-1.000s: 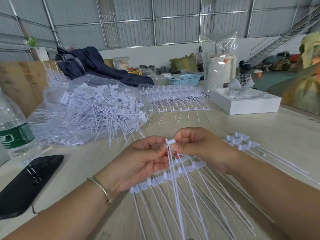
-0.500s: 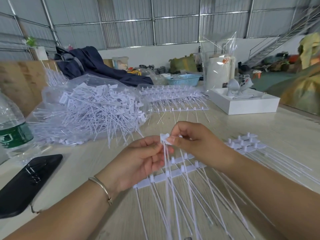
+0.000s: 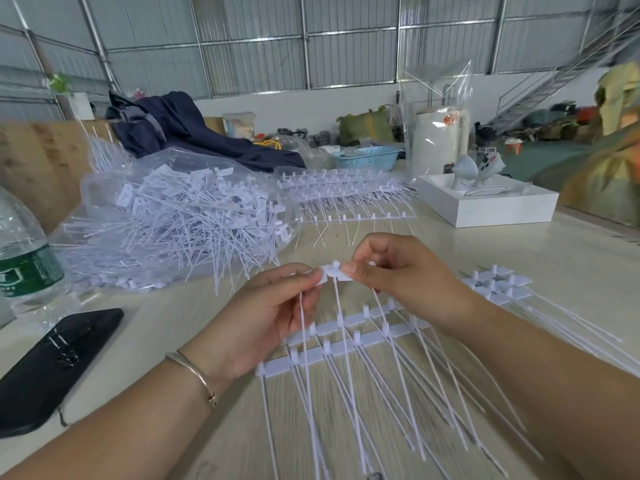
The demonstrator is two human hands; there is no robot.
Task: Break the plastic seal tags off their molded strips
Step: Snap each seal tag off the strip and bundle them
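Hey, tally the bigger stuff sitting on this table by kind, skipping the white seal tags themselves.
Water bottle: 1
Black phone: 1
White tray: 1
Blue basket: 1
Clear bag of loose tags: 1
Total: 5

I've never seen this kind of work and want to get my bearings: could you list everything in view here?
seal tags: a few, white, pinched between both hands above the table
molded strips: two rows, white, on the table under the hands
loose tag pile: many, white, on a clear bag, left of centre
strip stack: several, white, behind the hands
broken-off strips: a few, white, right of the hands
water bottle: one, clear with green label, far left
phone: one, black, lower left
tray: one, white, right rear
basket: one, light blue, rear
table: one, pale wood
left hand: one, pinching a tag
right hand: one, pinching a tag
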